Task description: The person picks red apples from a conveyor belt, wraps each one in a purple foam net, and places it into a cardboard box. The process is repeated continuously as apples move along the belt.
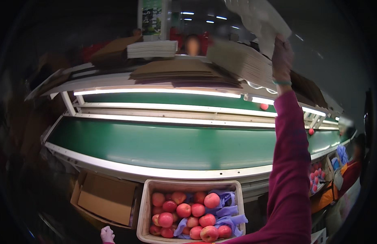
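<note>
My right hand (282,58), at the end of a raised purple sleeve, grips the lower edge of a whitish molded sheet (264,24) above the shelf. My left hand (107,235) is low at the picture's bottom edge, its fingers curled in, beside an open cardboard box (106,198) with a brown flap or sheet in it. Before me stands a pale plastic crate (141,210) of red apples (184,210), with purple foam nets (228,210) mostly along its right side. A green conveyor belt (176,146) runs beyond the crate.
The overhead shelf (115,81) bears stacked cardboard sheets (182,70), white trays (152,49) and a pale stack (243,59). Lamps glow beneath it. Single apples lie on the belts at the right. A co-worker in an orange and red garment (322,198) is at the far right, near packed apples; another person stands behind the shelf.
</note>
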### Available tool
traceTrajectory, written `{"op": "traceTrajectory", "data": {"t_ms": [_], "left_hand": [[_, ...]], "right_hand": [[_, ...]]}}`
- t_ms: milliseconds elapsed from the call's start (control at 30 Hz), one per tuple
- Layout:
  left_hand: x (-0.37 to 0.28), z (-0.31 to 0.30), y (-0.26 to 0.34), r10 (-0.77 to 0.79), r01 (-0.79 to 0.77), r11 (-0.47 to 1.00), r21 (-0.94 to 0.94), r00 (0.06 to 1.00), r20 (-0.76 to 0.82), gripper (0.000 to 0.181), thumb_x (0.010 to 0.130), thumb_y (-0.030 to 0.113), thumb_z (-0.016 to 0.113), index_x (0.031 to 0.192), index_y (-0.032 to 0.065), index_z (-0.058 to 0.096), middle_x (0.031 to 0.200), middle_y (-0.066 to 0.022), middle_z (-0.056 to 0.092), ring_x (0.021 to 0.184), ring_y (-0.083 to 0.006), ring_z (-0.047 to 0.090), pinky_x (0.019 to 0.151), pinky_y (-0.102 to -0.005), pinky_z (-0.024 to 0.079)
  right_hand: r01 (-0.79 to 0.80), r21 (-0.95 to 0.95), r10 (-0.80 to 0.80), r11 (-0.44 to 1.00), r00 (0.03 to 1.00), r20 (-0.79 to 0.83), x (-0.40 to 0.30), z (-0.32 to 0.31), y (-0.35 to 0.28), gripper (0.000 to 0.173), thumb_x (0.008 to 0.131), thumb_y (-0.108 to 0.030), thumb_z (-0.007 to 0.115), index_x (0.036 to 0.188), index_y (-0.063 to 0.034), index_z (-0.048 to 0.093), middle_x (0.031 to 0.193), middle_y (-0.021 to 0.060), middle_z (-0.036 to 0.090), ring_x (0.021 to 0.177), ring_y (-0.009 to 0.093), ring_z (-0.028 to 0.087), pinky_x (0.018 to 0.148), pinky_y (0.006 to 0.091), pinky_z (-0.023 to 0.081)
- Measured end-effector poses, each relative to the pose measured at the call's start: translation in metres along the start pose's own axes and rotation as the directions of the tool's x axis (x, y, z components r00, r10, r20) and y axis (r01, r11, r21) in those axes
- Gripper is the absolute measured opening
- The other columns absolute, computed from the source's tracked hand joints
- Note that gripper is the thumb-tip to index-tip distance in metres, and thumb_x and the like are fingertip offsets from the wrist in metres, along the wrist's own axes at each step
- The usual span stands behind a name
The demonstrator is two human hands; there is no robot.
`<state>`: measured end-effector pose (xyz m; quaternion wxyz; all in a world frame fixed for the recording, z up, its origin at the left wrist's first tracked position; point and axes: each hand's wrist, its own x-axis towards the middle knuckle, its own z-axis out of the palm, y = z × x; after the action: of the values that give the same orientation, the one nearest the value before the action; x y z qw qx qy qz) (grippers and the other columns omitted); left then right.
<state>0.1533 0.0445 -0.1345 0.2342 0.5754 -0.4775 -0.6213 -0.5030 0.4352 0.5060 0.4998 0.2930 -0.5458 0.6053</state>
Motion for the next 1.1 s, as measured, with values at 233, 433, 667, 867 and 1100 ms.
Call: {"op": "traceTrajectory", "data": {"t_ms": [233, 433, 667, 867, 1100], "left_hand": [[-0.003, 0.003, 0.058, 0.222, -0.146, 0.911, -0.386, 0.962, 0.158, 0.019, 0.089, 0.008, 0.06, 0.108, 0.0071, 0.059, 0.088, 0.0006, 0.057, 0.069, -0.007, 0.054, 0.052, -0.018, 0.042], [0.019, -0.034, 0.13, 0.157, -0.056, 0.829, -0.557, 0.978, 0.135, 0.069, 0.083, 0.061, 0.055, 0.125, 0.0069, 0.047, 0.108, -0.0077, 0.056, 0.089, -0.0192, 0.058, 0.071, -0.0345, 0.049], [0.056, -0.074, 0.158, 0.079, -0.022, 0.855, -0.518, 0.993, 0.088, 0.073, 0.089, 0.061, 0.044, 0.141, 0.0114, 0.034, 0.14, -0.0145, 0.039, 0.129, -0.0303, 0.039, 0.102, -0.0489, 0.034], [0.109, -0.054, 0.155, 0.843, -0.773, 0.344, 0.534, 0.504, 0.187, 0.055, 0.082, 0.026, 0.067, 0.132, 0.0139, 0.05, 0.141, -0.0169, 0.04, 0.129, -0.0319, 0.04, 0.107, -0.0385, 0.033], [0.127, 0.071, 0.155, 0.406, -0.722, 0.044, 0.69, 0.644, 0.648, 0.086, 0.066, 0.053, 0.075, 0.14, 0.0243, 0.042, 0.152, -0.0151, 0.022, 0.138, -0.0377, 0.021, 0.111, -0.0471, 0.027]], "right_hand": [[-0.007, 0.247, -0.161, 0.969, 0.739, 0.654, -0.194, 0.032, -0.165, 0.024, 0.095, -0.011, 0.046, 0.113, 0.0036, 0.052, 0.11, 0.0121, 0.056, 0.097, 0.02, 0.055, 0.084, 0.0342, 0.046], [-0.521, 0.022, -0.017, 0.854, 0.014, 1.0, -0.411, 0.064, -0.219, 0.025, 0.081, 0.005, 0.056, 0.104, -0.0002, 0.063, 0.113, 0.01, 0.062, 0.102, 0.02, 0.057, 0.088, 0.0325, 0.046], [-0.702, -0.002, -0.31, 0.712, -0.317, 0.896, -0.677, 0.058, -0.175, 0.038, 0.094, -0.009, 0.047, 0.131, -0.0134, 0.053, 0.127, 0.0057, 0.056, 0.116, 0.016, 0.051, 0.102, 0.0278, 0.039], [-0.438, -0.434, 0.067, 0.787, -0.638, 0.767, -0.73, 0.077, -0.163, 0.043, 0.092, -0.047, 0.051, 0.112, -0.0108, 0.064, 0.085, 0.0066, 0.065, 0.076, 0.016, 0.059, 0.078, 0.0304, 0.048], [-0.1, -0.643, 0.327, 0.759, -0.796, 0.51, -0.722, 0.1, -0.208, 0.064, 0.09, -0.062, 0.042, 0.122, -0.0084, 0.058, 0.109, 0.0164, 0.063, 0.104, 0.025, 0.058, 0.091, 0.0345, 0.043]]}}
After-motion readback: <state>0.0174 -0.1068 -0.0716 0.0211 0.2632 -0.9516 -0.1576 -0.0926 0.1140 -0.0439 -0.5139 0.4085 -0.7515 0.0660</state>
